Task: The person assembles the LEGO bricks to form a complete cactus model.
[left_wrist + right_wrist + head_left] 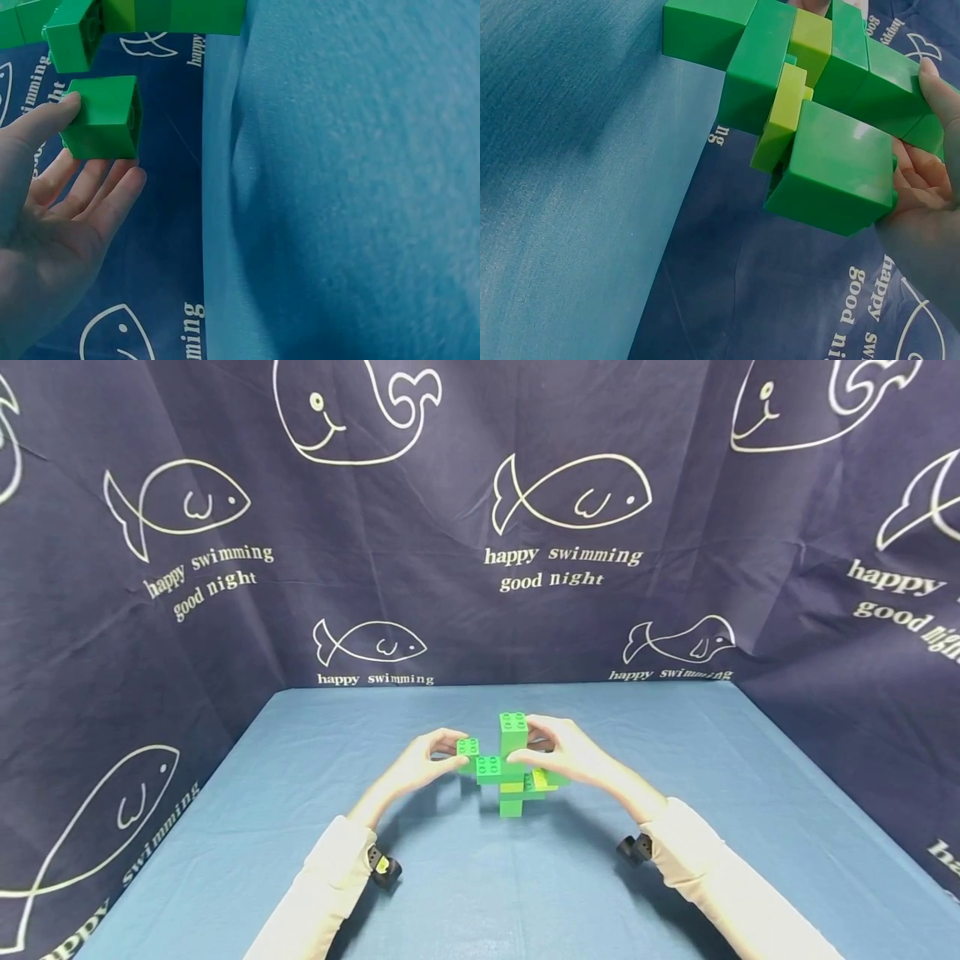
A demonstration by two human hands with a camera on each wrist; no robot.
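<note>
An upright structure of green and yellow-green toy building bricks (512, 807) stands near the middle of the table. My right hand (564, 748) grips its tall upper column, thumb on the near side and fingers behind. In the right wrist view, a large green brick (840, 161) and a thin yellow-green brick (780, 120) stick out from the side. My left hand (426, 762) pinches a green brick (101, 116) between thumb and fingertips. A narrow gap shows in the left wrist view between this brick and a green brick (73, 36) jutting from the structure.
A blue cloth (285, 777) covers the table. Dark blue curtains (465, 610) with white fish and whale drawings hang behind it and at both sides. Small black wrist cameras (386, 868) are strapped at both sleeve ends.
</note>
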